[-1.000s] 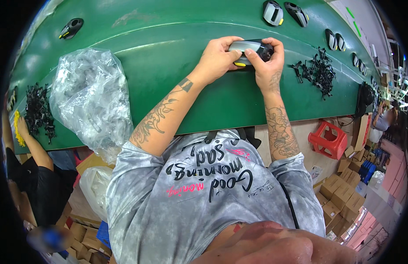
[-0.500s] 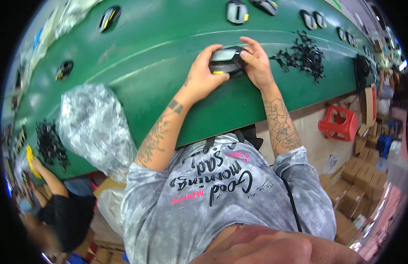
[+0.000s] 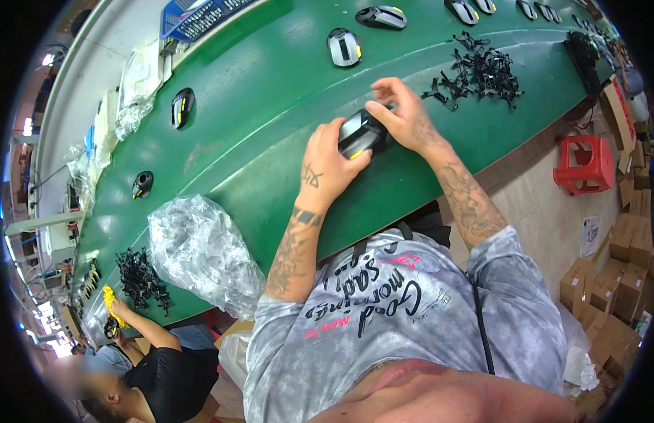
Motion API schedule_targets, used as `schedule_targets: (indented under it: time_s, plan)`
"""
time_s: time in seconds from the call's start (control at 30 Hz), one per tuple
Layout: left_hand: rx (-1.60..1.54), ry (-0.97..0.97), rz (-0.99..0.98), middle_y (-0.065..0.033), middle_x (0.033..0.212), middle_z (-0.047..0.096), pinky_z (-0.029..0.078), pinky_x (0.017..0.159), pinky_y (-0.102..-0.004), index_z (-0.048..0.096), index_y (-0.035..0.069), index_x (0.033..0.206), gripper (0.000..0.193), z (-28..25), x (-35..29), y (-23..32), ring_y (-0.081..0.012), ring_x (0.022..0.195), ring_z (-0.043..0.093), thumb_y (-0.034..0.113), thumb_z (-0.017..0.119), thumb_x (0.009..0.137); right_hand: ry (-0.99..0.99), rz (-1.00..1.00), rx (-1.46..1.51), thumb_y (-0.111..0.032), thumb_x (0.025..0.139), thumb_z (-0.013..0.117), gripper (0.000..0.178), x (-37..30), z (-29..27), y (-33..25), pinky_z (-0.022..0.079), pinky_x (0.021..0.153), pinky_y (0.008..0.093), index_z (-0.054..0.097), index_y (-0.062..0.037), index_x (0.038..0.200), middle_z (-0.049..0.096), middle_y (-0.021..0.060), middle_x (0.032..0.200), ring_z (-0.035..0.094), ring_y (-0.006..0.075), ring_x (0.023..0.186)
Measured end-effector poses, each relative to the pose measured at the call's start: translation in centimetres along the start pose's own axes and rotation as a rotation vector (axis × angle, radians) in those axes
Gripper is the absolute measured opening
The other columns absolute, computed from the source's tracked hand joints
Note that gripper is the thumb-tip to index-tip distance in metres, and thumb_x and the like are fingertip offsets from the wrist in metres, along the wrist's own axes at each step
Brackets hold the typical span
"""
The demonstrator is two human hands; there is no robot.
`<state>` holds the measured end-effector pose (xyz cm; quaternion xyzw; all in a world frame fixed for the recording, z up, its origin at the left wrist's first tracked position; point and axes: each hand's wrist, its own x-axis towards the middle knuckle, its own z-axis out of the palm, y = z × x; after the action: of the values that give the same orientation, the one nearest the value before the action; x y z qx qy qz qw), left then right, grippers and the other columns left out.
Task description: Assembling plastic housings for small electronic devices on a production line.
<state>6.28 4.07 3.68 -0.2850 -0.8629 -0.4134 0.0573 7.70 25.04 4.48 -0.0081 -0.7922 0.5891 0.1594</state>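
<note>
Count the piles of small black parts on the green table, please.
2: the right pile, beyond the right hand, and the left pile, beside the clear plastic bag. Others may be hidden toward the far right.

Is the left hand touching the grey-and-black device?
Touching: the head view shows the left hand holding the device, thumb by its yellow tab.

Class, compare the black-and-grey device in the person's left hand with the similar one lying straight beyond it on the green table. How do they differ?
The held device is gripped by the left hand; the lying device rests untouched on the green table.
Fingers partly cover the held device, while the lying device shows its whole outline.
The held device is nearer the person; the lying device is farther off.
Both combine black, grey and yellow.
</note>
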Motion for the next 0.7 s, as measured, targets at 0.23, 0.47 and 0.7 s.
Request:
schedule_targets:
  time_s: [0.23,0.47,0.7]
  plan:
    - [0.804,0.231,-0.273,-0.0265,0.114,0.06,0.051,0.09,-0.0511,0.055,-0.007,0.126,0.072,-5.7,5.2,-4.2,-0.0435,0.109,0.059,0.045,0.08,0.082,0.389,0.077,-0.234,-0.01,0.091,0.072,0.01,-3.6,-11.0,3.8,0.046,0.058,0.0238,0.068,-0.0021,0.094,0.061,-0.0013,0.068,0.053,0.0043,0.061]
    - [0.294,0.058,-0.337,-0.0282,0.131,0.055,0.045,0.104,-0.0509,0.053,-0.013,0.128,0.089,2.9,16.1,-1.7,-0.0436,0.124,0.054,0.059,0.077,0.08,0.263,0.121,-0.58,-0.014,0.087,0.07,0.021,-4.0,-10.0,3.7,0.05,0.063,0.0379,0.063,-0.0078,0.106,0.056,0.0065,0.069,0.059,0.0253,0.063]
    - [0.285,0.1,-0.139,-0.0177,0.124,0.062,0.044,0.101,-0.0509,0.067,0.004,0.124,0.07,7.3,15.5,-3.9,-0.036,0.119,0.057,0.052,0.077,0.075,0.3,0.108,-0.489,-0.013,0.087,0.072,0.032,-4.0,-9.9,4.5,0.049,0.061,0.0349,0.062,-0.0078,0.117,0.057,0.0044,0.068,0.058,0.0195,0.06]
